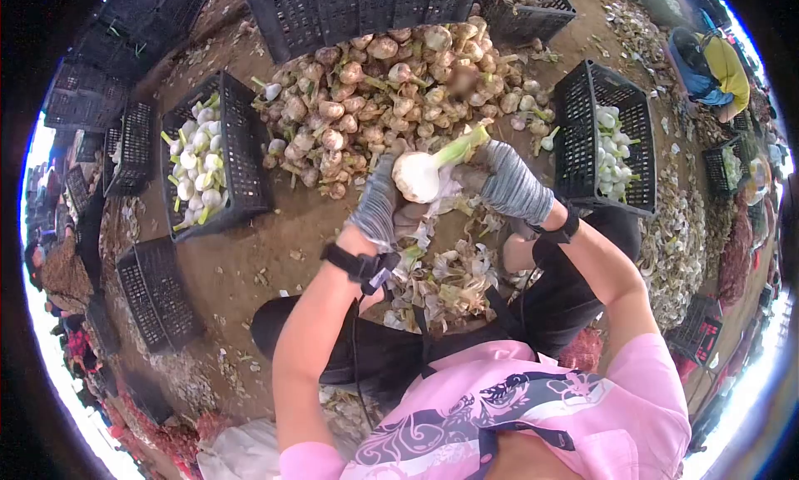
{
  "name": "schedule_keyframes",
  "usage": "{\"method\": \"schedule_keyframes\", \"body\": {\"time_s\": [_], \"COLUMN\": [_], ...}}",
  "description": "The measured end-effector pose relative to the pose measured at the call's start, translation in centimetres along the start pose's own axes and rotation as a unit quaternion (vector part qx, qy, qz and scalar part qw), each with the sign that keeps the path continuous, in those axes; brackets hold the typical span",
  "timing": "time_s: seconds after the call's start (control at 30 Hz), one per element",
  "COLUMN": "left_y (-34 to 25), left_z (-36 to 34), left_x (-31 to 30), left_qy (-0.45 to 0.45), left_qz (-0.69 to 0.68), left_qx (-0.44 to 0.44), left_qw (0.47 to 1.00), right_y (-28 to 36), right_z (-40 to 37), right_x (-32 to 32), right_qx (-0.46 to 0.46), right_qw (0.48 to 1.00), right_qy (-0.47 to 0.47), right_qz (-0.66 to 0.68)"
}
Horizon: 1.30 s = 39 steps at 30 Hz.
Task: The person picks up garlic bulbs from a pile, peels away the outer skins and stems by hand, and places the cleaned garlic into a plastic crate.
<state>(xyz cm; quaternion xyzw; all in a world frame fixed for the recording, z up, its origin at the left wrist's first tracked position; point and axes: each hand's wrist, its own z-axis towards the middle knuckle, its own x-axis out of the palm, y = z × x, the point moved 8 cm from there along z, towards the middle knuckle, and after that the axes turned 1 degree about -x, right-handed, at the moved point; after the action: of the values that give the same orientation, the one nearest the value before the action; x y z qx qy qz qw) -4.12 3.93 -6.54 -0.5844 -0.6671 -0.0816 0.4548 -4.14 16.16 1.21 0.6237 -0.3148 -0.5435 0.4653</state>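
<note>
A white garlic bulb with a pale green stem is held up in front of my body. My left hand, in a grey glove, is closed around the bulb's left side. At the stem, on the other side, my gloved right hand has its fingers closed, with a strip of pale skin hanging below. Behind both hands lies a heap of unpeeled garlic with brownish skins. Loose peelings are scattered on the ground between my legs.
Black crates of cleaned garlic stand at the left and right. A large black crate is behind the heap. An empty-looking crate lies lower left. Another person is at the upper right.
</note>
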Motion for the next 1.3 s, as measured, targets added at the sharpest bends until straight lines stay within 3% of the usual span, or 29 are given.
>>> {"method": "schedule_keyframes", "body": {"time_s": [0.17, 0.23, 0.27, 0.3, 0.33, 0.37, 0.4, 0.43, 0.5, 0.57, 0.63, 0.67, 0.7, 0.77, 0.8, 0.83, 0.87, 0.9, 0.97, 1.07, 1.1, 1.13, 1.17, 1.23, 1.3], "left_y": [2.7, -0.5, -2.3, -1.6, -2.7, -3.4, -3.1, -3.2, -3.4, -3.9, -3.6, -3.7, -4.0, -1.9, -1.4, -1.7, -1.4, -1.7, -2.3, -3.6, -5.6, -6.8, -7.2, -7.0, -6.2], "left_z": [1.3, -1.1, -4.3, -3.5, -3.2, -3.6, -3.3, -3.1, -2.6, -2.7, -2.0, -2.3, -2.2, -0.1, 0.6, 0.3, 0.1, 0.0, -0.3, 0.6, -0.6, -2.6, -4.9, -4.9, -3.3], "left_x": [-2.4, 1.2, 4.8, 4.4, 4.3, 5.1, 4.5, 4.2, 3.3, 3.1, 1.9, 2.2, 1.6, -0.2, -0.4, -0.5, 0.2, 0.6, 1.4, 0.4, 0.8, 2.2, 4.4, 4.9, 3.1], "left_qy": [-0.008, -0.043, -0.081, -0.080, -0.078, -0.072, -0.077, -0.078, -0.061, -0.086, -0.103, -0.116, -0.117, -0.052, -0.055, -0.056, 0.013, 0.020, 0.035, -0.024, -0.080, -0.134, -0.180, -0.201, -0.119], "left_qz": [0.042, 0.046, 0.051, 0.052, 0.232, 0.398, 0.457, 0.456, 0.359, 0.377, 0.293, 0.275, 0.274, 0.114, 0.045, 0.045, -0.004, 0.017, 0.060, 0.188, 0.351, 0.493, 0.610, 0.614, 0.346], "left_qx": [-0.124, 0.068, 0.140, 0.139, 0.277, 0.400, 0.430, 0.429, 0.419, 0.417, 0.320, 0.276, 0.274, 0.108, 0.123, 0.123, 0.072, 0.079, 0.094, 0.148, 0.282, 0.401, 0.496, 0.449, 0.353], "left_qw": [0.991, 0.996, 0.986, 0.986, 0.929, 0.823, 0.775, 0.776, 0.832, 0.822, 0.895, 0.914, 0.914, 0.986, 0.990, 0.990, 0.997, 0.997, 0.993, 0.971, 0.889, 0.760, 0.591, 0.617, 0.861], "right_y": [-1.5, -2.9, -5.7, -5.5, -5.7, -5.3, -3.7, -4.0, -5.3, -5.6, -4.0, -4.5, -4.4, -2.3, -2.3, -2.7, -2.9, -3.2, -4.4, -2.9, -2.3, -4.5, -3.8, 0.0, -1.1], "right_z": [-0.5, -0.8, -0.8, -0.7, -0.7, -0.7, -0.8, -0.9, -0.9, -0.8, -0.9, -1.0, -1.2, -1.0, -1.0, -1.0, -1.1, -1.2, -1.5, -1.3, -1.1, -1.1, -1.1, -1.8, -1.6], "right_x": [0.6, -0.1, -0.4, -0.5, -0.1, 0.4, 0.7, 0.9, 1.3, 1.4, 1.0, 1.1, 1.0, 0.4, 0.2, 0.3, 0.4, 0.5, 1.3, 0.0, -0.4, 0.1, 0.3, -0.5, 0.4], "right_qx": [0.089, 0.143, 0.084, 0.084, 0.134, 0.183, 0.188, 0.190, 0.167, 0.155, 0.095, 0.091, 0.092, 0.082, 0.082, 0.086, 0.090, 0.090, 0.132, 0.082, 0.058, 0.056, 0.056, -0.063, -0.089], "right_qw": [0.989, 0.976, 0.984, 0.984, 0.958, 0.916, 0.917, 0.917, 0.955, 0.953, 0.983, 0.991, 0.991, 0.992, 0.992, 0.989, 0.974, 0.974, 0.901, 0.932, 0.946, 0.957, 0.957, 0.984, 0.986], "right_qy": [-0.011, -0.067, -0.088, -0.090, -0.078, -0.065, -0.026, -0.025, -0.031, -0.083, -0.087, -0.086, -0.086, -0.090, -0.090, -0.079, -0.066, -0.067, -0.080, -0.074, -0.069, -0.089, -0.088, -0.168, -0.135], "right_qz": [0.116, 0.147, 0.131, 0.131, 0.243, 0.351, 0.350, 0.350, 0.245, 0.246, 0.133, 0.036, 0.037, -0.029, -0.027, 0.086, 0.198, 0.199, 0.405, 0.344, 0.312, 0.271, 0.271, -0.017, -0.046]}}
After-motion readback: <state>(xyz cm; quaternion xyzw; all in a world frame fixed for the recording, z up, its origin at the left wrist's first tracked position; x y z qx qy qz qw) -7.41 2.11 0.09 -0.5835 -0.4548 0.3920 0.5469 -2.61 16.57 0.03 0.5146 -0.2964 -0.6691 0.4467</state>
